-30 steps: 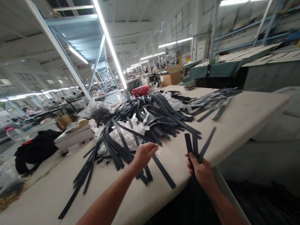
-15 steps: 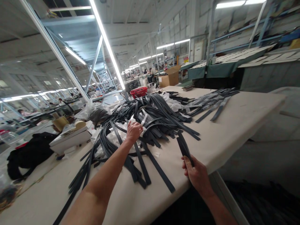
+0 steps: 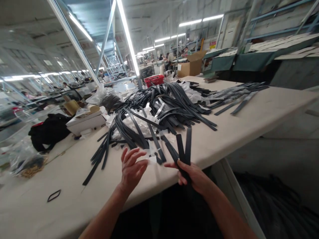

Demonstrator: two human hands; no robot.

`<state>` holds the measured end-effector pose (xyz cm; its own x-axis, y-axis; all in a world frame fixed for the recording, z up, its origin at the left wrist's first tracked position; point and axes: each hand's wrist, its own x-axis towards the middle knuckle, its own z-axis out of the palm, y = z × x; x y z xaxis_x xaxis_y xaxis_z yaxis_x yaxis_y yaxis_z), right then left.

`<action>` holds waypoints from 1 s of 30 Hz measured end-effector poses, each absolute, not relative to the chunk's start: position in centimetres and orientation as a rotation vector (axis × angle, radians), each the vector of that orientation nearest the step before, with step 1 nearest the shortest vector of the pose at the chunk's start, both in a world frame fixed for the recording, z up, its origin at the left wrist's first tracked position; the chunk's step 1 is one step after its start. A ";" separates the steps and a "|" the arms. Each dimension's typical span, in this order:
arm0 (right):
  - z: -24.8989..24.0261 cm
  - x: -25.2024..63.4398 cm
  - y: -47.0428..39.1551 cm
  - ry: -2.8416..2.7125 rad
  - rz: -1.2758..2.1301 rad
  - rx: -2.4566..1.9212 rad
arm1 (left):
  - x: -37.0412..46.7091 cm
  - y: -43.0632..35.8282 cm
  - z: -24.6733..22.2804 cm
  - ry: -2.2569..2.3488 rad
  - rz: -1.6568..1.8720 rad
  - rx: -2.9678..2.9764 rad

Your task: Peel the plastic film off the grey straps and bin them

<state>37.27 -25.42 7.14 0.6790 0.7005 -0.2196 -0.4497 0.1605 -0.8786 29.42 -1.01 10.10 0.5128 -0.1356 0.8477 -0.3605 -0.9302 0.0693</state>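
My right hand is closed around a few flat black straps, whose ends fan out above the fingers. Its index finger stretches out to the left. To the left, over the table's near edge, my left hand is raised with its fingers apart and curved. A bit of clear white plastic film shows by its fingertips; whether they touch it is hard to see. Beyond both hands lies a tangled heap of black straps, mixed with white plastic wrapping.
The pale table carries a black rectangular ring, a black cloth bag and a white box. A red basket and a cardboard box stand farther back. More dark straps lie below on the right.
My left hand has come back from the heap toward me and its fingers have spread. My right hand has moved left, and its straps now fan apart. The view has tilted down.
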 end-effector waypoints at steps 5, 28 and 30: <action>8.7 34.4 -23.3 -0.368 0.791 -1.101 | 26.1 -1.4 9.3 -0.432 1.252 2.521; 15.2 34.7 -21.9 -1.005 0.938 -1.582 | 31.4 2.4 21.4 -0.962 -0.040 2.514; 15.0 34.4 -21.6 -0.927 0.893 -1.544 | 31.4 2.6 21.0 -0.805 0.120 2.521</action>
<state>34.42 -21.65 15.04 0.4159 0.9068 -0.0689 0.1032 -0.1223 -0.9871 31.45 2.57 21.02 0.8225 -0.5225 0.2247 -0.5653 -0.7073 0.4244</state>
